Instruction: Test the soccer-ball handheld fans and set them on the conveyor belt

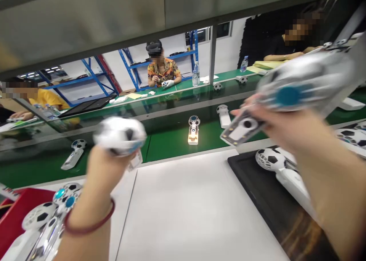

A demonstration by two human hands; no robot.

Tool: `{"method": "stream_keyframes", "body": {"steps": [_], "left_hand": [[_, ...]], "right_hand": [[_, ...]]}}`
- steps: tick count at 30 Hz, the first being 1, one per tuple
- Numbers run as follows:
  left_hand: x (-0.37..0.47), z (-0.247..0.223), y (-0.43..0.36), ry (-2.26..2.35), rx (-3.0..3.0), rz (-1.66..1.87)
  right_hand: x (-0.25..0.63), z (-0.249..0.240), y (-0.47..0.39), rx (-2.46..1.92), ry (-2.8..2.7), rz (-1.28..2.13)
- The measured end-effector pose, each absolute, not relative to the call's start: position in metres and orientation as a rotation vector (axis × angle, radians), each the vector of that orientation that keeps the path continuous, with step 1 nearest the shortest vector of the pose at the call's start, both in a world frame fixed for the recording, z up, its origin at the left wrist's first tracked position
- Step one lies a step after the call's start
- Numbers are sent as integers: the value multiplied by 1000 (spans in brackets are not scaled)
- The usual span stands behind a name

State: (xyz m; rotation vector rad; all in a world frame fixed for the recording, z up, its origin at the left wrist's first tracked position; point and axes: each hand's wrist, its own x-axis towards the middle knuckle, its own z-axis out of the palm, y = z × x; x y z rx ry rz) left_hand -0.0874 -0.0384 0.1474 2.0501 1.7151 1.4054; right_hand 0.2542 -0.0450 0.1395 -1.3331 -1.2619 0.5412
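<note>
My left hand (100, 173), with a dark red band at the wrist, is closed around a football-patterned handheld device (121, 135). Its round white head with black patches is blurred, and part of its handle pokes out at the right. On the other side, my right hand (288, 129) grips another such device, whose clear-faced handle (241, 127) points down and left. Above that hand is a large blurred white head with a blue disc (288, 95); whether it belongs to one or more devices I cannot tell. Both hands are raised near the green belt.
On the green conveyor belt (162, 139) lie several similar devices, one with a lit handle (193, 135). A red bin (31, 200) of devices stands at left. A black tray (251, 188) with devices lies right of the white work surface (183, 215). Several people sit opposite.
</note>
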Motion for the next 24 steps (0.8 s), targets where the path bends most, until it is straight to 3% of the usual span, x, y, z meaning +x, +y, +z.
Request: {"method": "stream_keyframes", "body": {"steps": [3,11,18,24], "left_hand": [[-61,123,23,1823,2249,965],[-75,48,101,1877,2322,510],[-72,26,84,1747,2444,647],[-27,43,47,1535,2421,1020]], "right_hand": [[242,121,0,-1620,-1366,560],[214,48,71,-1692,-1507,422],[168,8,85,-1943,-1465,618],[164,22,70,-1799,-1523,627]]}}
